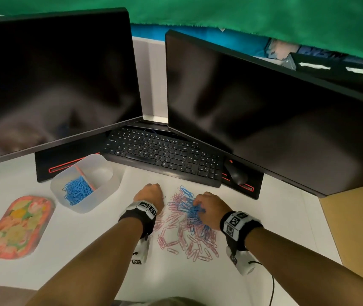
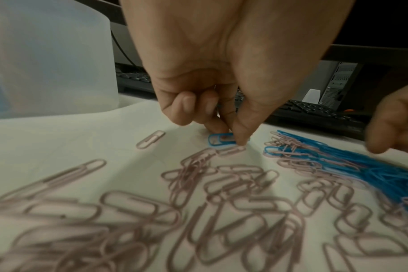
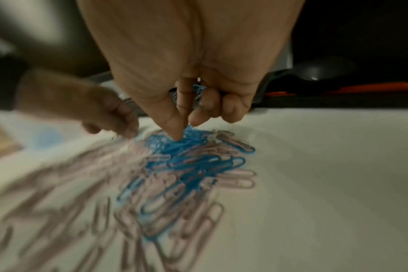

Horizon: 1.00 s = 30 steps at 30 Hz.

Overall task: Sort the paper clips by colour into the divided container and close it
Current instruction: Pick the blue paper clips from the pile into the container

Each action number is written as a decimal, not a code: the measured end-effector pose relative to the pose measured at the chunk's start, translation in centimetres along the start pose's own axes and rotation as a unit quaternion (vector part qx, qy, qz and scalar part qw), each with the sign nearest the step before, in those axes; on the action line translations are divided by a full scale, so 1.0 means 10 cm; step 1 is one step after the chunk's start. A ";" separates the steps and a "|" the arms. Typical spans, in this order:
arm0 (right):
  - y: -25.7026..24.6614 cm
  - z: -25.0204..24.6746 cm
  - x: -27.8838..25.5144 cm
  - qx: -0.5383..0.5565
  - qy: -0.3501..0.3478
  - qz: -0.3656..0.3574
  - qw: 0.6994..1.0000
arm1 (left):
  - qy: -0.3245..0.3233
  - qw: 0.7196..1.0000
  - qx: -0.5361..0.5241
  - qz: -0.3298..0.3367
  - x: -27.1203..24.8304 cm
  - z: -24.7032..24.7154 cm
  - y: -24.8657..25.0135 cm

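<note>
A heap of pink and blue paper clips (image 1: 187, 224) lies on the white desk in front of me. My left hand (image 2: 228, 136) pinches a single blue paper clip (image 2: 218, 140) that lies flat at the heap's left edge. My right hand (image 3: 184, 130) digs thumb and fingers into a bunch of blue clips (image 3: 193, 158) on the heap's right side, and a blue clip (image 3: 199, 88) shows tucked behind its curled fingers. The translucent divided container (image 1: 110, 188) stands open at the left, with blue clips (image 1: 78, 191) in its near compartment. The far compartment looks bare.
A flowered lid (image 1: 19, 226) lies flat at the far left of the desk. A black keyboard (image 1: 165, 155) and a mouse (image 1: 236, 173) sit just behind the heap, under two dark monitors. The desk's edge runs down the right side.
</note>
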State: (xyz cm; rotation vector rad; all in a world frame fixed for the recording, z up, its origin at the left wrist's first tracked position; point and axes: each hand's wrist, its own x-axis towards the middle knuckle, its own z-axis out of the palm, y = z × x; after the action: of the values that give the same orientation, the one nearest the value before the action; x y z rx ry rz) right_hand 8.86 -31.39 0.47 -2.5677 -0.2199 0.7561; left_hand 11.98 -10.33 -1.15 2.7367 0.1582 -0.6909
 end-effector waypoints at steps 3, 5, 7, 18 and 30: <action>-0.03 0.06 0.03 -0.048 0.001 -0.045 0.998 | 0.010 1.000 -0.028 0.007 -0.06 0.00 -0.01; -0.03 0.09 0.05 -0.056 0.015 -0.061 0.996 | 0.030 0.998 -0.056 0.013 -0.10 -0.01 -0.02; -0.01 0.11 0.06 -0.052 0.018 -0.065 0.996 | 0.038 0.995 -0.093 0.017 -0.14 -0.01 -0.03; 0.18 0.00 0.01 0.246 0.049 0.064 0.966 | -0.022 0.886 -0.460 -0.054 -0.10 0.00 0.04; 0.19 -0.10 -0.15 0.652 0.020 0.129 0.747 | -0.113 0.876 -0.468 0.001 -0.11 0.09 0.45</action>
State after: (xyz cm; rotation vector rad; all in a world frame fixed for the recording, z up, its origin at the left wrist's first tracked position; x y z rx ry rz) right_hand 8.25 -33.85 1.05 -1.2369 0.5345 0.5870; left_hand 11.47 -14.89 -0.13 1.7156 0.3313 -0.6837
